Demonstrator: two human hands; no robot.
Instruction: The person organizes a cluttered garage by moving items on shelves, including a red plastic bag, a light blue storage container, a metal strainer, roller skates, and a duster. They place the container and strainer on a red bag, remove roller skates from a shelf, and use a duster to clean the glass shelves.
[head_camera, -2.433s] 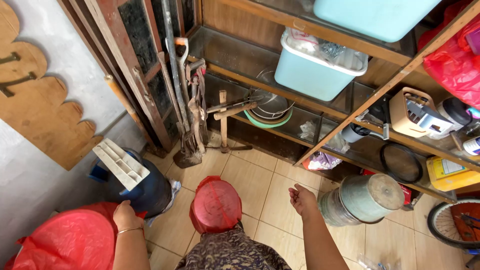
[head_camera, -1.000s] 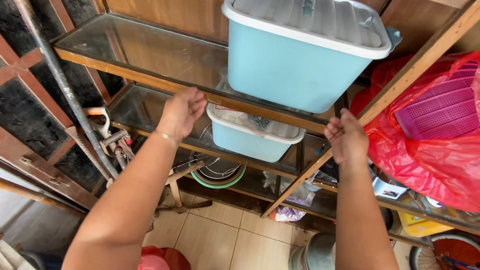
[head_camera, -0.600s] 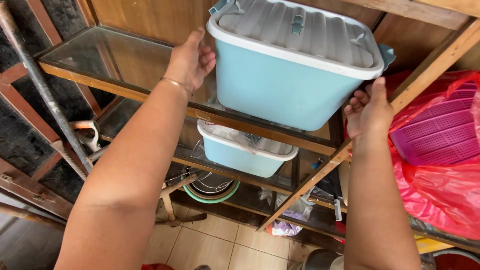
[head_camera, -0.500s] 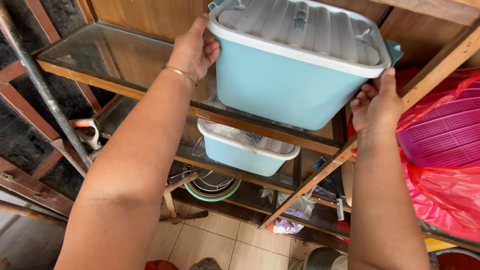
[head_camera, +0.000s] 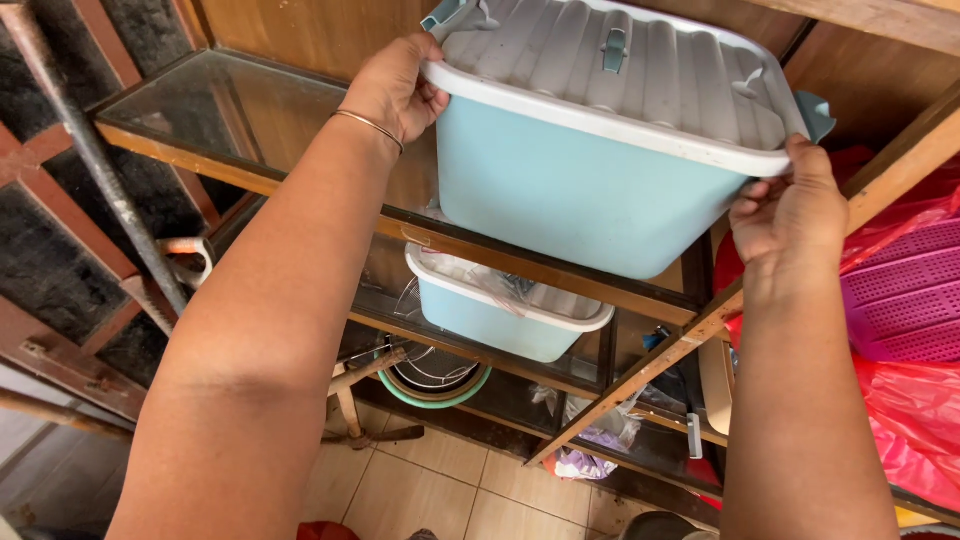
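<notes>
Both hands are up on the light blue storage box, one at each end, just under its grey ribbed lid. The left hand wraps the box's left rim, fingers curled over the lid's edge, a thin bangle on the wrist. The right hand clamps the right rim, thumb pressed up against the lid's lip, fingers folded beneath, right below the blue side latch.

The box sits on the upper glass shelf, and its front overhangs the shelf's wooden front edge, tipped out toward the camera. To the left of the box that shelf is bare glass, wide and open. On the right it is tight: a slanting wooden post runs just beside the right hand, and past it a red plastic bag with a pink perforated basket inside crowds the next bay.

Below, on the next shelf down, a smaller blue tub with clear plastic on top sits directly under the big box, close beneath the shelf's edge. Lower still is a green-rimmed metal bowl, then tiled floor. Far left, a dark metal pipe leans across a wood-framed panel, well apart from the left arm.
</notes>
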